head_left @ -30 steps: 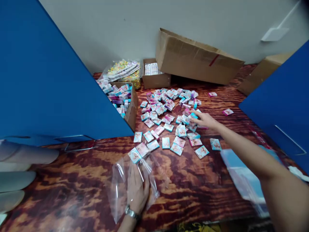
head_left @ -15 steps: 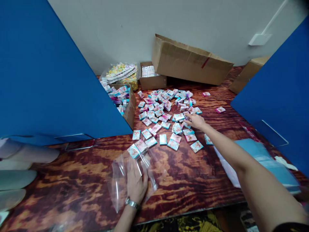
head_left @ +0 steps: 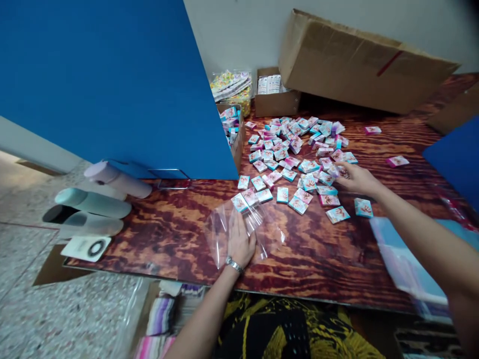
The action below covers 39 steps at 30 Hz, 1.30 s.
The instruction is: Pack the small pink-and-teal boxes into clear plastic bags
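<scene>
My left hand [head_left: 241, 242] lies flat on the table with its fingers stretched out. A clear plastic bag [head_left: 217, 232] covers its fingers; whether they are inside or under the film I cannot tell. Just beyond the fingertips, a few small printed cartons [head_left: 240, 202] sit side by side at the bag's mouth. My right hand [head_left: 355, 179] is at the right side of the carton pile [head_left: 280, 144], fingers closed on a small carton [head_left: 342, 171] that they partly hide. The cartons have teal or pink sides and a reddish hand print.
Behind the pile stand a small open box [head_left: 277, 103] and a large tilted cardboard box [head_left: 348, 65]. A blue panel [head_left: 149, 99] rises at left. Bottles [head_left: 97, 202] and a white device [head_left: 88, 248] line the left edge. Bluish plastic sheets [head_left: 404, 264] lie under my right arm.
The view has swung left and down, showing more floor. My right hand has drawn back slightly from the pile, with a carton in its fingers. My left hand stays flat at the bag.
</scene>
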Tool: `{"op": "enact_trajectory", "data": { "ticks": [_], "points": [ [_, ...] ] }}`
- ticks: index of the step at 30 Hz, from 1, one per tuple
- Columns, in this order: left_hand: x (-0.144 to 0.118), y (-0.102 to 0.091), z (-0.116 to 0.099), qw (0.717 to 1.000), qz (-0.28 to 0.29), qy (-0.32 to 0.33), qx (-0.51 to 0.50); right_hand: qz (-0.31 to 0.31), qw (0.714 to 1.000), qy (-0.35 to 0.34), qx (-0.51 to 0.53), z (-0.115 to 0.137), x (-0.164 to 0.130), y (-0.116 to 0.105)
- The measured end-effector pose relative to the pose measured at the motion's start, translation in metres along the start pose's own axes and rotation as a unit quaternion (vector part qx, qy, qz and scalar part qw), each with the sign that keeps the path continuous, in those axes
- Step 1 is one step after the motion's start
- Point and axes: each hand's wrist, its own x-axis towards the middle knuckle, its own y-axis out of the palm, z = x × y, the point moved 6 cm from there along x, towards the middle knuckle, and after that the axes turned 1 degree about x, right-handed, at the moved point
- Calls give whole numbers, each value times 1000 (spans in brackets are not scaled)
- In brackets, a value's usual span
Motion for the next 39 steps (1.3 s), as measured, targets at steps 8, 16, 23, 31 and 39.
{"op": "enact_trajectory", "data": {
  "ticks": [8, 16, 23, 31, 39],
  "points": [
    [4, -2, -1, 1000, -3, 12, -13, -26, 997, -60, 46, 28, -33, -14],
    [5, -3, -1, 1000, -10, 17, -20, -34, 997, -58, 32, 26, -34, 1],
    [6, -3, -4, 999, -13, 25, -17, 25, 992, -104, 65, 58, -32, 15],
    [6, -2, -2, 1000, -12, 24, -12, 95, 977, -167, 95, 55, -28, 26],
    [7, -3, -5, 1000, -10, 23, -18, 123, 969, -186, 104, 75, -37, 35]
  ]
}}
